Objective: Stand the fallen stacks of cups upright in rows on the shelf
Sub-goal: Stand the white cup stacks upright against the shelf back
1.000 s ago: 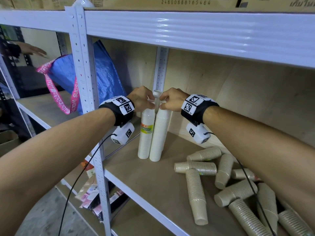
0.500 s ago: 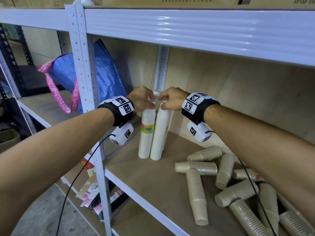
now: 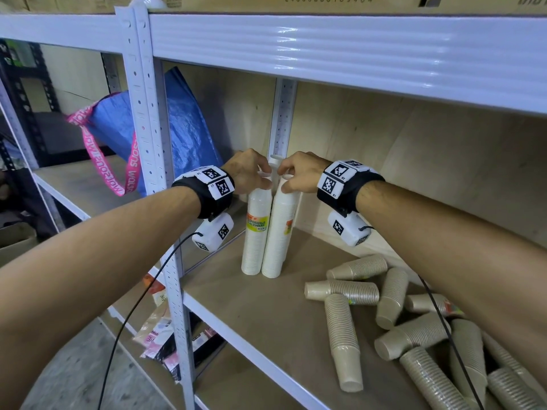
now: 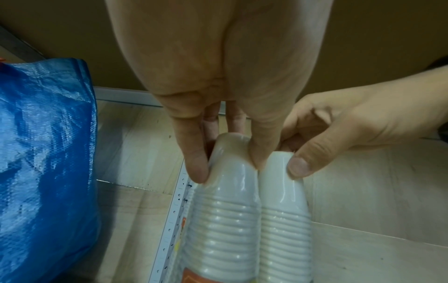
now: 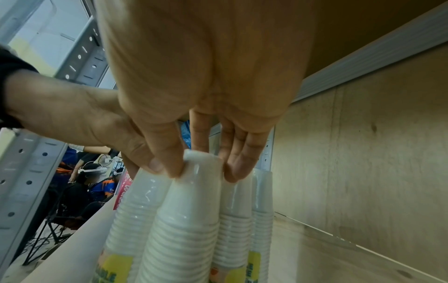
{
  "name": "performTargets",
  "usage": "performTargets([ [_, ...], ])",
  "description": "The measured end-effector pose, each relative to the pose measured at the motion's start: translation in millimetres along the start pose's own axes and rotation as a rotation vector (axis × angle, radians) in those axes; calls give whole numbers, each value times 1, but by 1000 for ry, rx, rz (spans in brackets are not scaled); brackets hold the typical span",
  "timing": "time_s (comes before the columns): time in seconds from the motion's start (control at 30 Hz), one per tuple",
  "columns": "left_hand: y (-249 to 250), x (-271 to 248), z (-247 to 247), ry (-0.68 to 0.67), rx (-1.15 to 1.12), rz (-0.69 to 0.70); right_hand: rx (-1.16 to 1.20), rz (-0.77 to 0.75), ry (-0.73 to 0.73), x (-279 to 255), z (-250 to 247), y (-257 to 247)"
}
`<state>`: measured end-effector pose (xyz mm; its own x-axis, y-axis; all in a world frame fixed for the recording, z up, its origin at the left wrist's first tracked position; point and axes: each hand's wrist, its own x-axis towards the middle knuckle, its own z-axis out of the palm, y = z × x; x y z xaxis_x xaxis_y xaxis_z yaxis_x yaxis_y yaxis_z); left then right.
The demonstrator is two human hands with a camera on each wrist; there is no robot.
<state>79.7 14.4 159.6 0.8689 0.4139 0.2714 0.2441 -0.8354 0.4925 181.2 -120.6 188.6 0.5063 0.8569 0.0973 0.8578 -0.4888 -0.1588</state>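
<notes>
Hardly anything has shifted since a second ago: both my hands stay on the tops of the two white stacks, and the person's hand seen far left back then is gone from view. My left hand [image 3: 247,172] pinches the top of the left white stack [image 3: 256,229] between thumb and curled fingers [image 4: 196,164], plain in the left wrist view. My right hand [image 3: 299,173] grips the top of the right white stack [image 3: 279,232] the same way, thumb on one side, fingers [image 5: 238,166] on the other. The two stacks stand upright, touching side by side, bases down on the shelf board [image 3: 260,315] near its back left corner. The right wrist view shows more white stacks [image 5: 263,210] upright just behind them, against the back panel. Out to the right, the fallen tan stacks [image 3: 344,335] lie on their sides in a loose heap, crossing one another, well apart from the white pair. A white upright post [image 3: 157,173] stands in front of my left wrist. Beyond it, a blue bag [image 3: 183,134] with a pink strap [image 3: 97,164] leans on the neighbouring shelf. Cardboard boxes [image 3: 325,1] sit on the level above.
</notes>
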Motion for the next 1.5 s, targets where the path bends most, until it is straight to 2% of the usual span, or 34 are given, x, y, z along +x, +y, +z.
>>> performTargets([
  [0.2, -2, -1, 1, 5, -27, -10, 19, 13, 55, 0, 5, 3],
  [0.5, -4, -2, 1, 17, -23, -4, -6, 14, 21, 0, 3, 0],
  [0.7, -3, -3, 1, 10, -45, -15, 29, 46, 74, 0, 7, 0],
  [0.97, -2, -4, 1, 16, -35, -6, 36, 27, 34, -1, 7, 0],
  [1.3, -3, -4, 1, 16, -58, -22, 45, 23, 80, -3, 7, -3],
  [1.5, -3, -4, 2, 16, -57, -24, 28, 18, 54, -5, 7, -4],
])
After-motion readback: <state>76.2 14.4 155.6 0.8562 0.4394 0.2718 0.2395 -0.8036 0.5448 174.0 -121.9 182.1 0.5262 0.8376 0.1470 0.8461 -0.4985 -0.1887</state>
